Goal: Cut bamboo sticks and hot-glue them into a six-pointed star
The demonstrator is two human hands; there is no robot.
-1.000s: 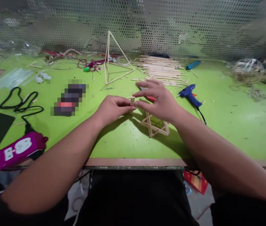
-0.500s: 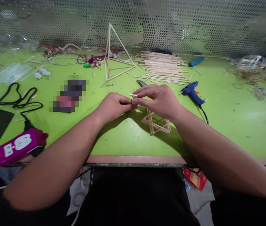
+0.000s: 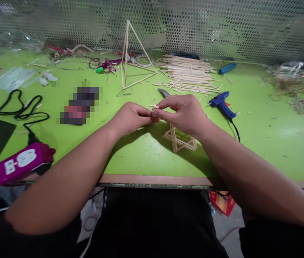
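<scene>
Two bare hands meet over a green counter. The left hand and right hand press their fingertips together, firmly pinching a tiny cluster of thin wooden sticks, too small to count, in the space between them. The sticks look light, stiff and brittle, best held gently by their ends. Just below the right hand, a flat lattice frame of similar sticks lies on the counter, its slender joints likely fragile. Beyond the hands sit a curved metal blade, a blue glue gun, a loose pile of sticks and a tall stick pyramid. Open green surface stretches from the hands to the counter's near edge, with wider room off to the right.
</scene>
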